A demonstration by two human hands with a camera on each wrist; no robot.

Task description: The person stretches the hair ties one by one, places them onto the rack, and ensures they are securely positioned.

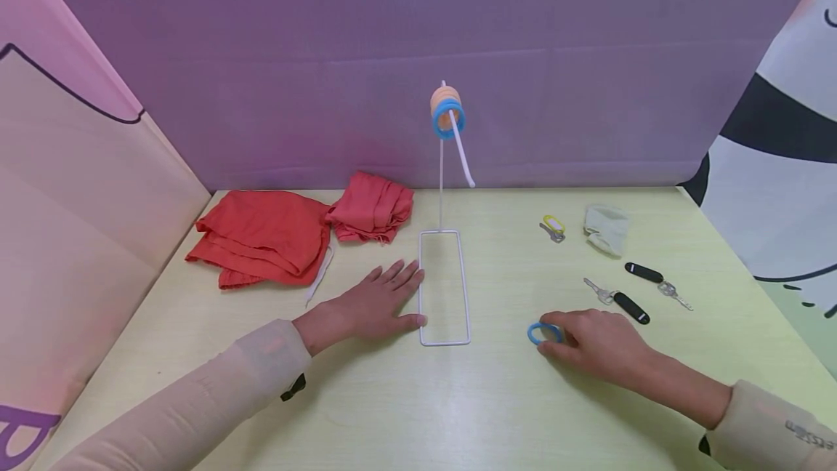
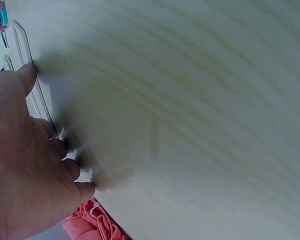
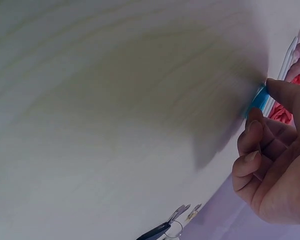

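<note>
My right hand point(image 1: 598, 344) pinches a blue ring point(image 1: 530, 333) between thumb and fingers, low over the table right of the wire stand. The right wrist view shows the ring point(image 3: 258, 100) between the fingertips, with the other fingers curled. My left hand point(image 1: 375, 307) lies spread on the table, its thumb and fingertips at the left side of the white stand's rectangular base point(image 1: 465, 289). From the base a thin upright rises to a slanted rod point(image 1: 463, 155). Several peach rings point(image 1: 445, 95) hang on the rod, with blue point(image 1: 437, 128) in front.
Two red folded cloths point(image 1: 268, 235) point(image 1: 373, 206) lie at the back left, a white cord point(image 1: 320, 275) beside them. To the right are a yellow-tagged key point(image 1: 554, 227), two black-tagged keys point(image 1: 631, 307) point(image 1: 644, 272) and a pale crumpled cloth point(image 1: 607, 229). A purple backdrop stands behind the table.
</note>
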